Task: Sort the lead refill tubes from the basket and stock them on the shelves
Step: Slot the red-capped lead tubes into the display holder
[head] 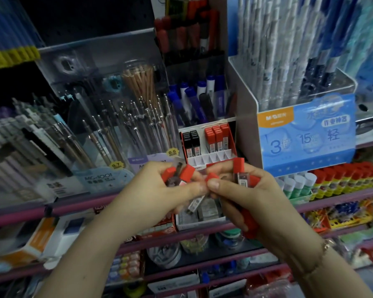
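Observation:
My left hand (159, 190) grips a bunch of red-capped lead refill tubes (178, 175) in front of the shelves. My right hand (243, 196) grips more red-capped tubes (241, 175), and its thumb pinches one red cap (211, 177) between the two hands. Just above them stands a red display box (232, 134) with two black-capped tubes (192, 140) on its left and three red-capped tubes (219, 136) on its right. The basket is out of view.
Clear bins of mechanical pencils (116, 125) stand to the left, blue markers (198, 97) behind the box. A blue-labelled pen stand (306, 134) sits on the right, glue sticks (342, 179) beside it. Purple shelf rails (73, 209) run below the hands.

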Available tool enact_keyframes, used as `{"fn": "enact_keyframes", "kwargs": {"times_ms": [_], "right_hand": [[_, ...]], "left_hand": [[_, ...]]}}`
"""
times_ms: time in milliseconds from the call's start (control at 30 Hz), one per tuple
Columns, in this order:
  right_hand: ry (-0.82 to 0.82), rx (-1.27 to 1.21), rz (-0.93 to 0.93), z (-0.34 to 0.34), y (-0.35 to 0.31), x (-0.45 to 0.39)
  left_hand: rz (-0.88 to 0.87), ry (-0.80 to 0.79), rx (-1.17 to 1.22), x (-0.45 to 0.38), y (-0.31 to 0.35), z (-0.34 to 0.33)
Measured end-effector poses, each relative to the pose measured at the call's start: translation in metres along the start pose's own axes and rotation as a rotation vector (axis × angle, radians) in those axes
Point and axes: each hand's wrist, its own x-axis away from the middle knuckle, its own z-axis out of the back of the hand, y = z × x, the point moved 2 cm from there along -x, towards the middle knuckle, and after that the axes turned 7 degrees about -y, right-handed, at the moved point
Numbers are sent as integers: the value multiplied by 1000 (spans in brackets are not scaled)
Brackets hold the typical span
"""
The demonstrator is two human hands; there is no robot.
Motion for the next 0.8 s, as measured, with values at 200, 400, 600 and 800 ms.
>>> {"fn": "enact_keyframes", "kwargs": {"times_ms": [200,400,600,800], "right_hand": [[49,9,-69,-5,12,3],[219,124,-68,7,7,5],[222,175,-82,18,7,7],[267,152,-73,30,14,5]], "left_hand": [[-16,204,593,-10,-9,-20],[-80,242,25,-15,4,-8],[-26,-73,-476,-35,39,10],[-50,-48,-476,-69,49,1]]}}
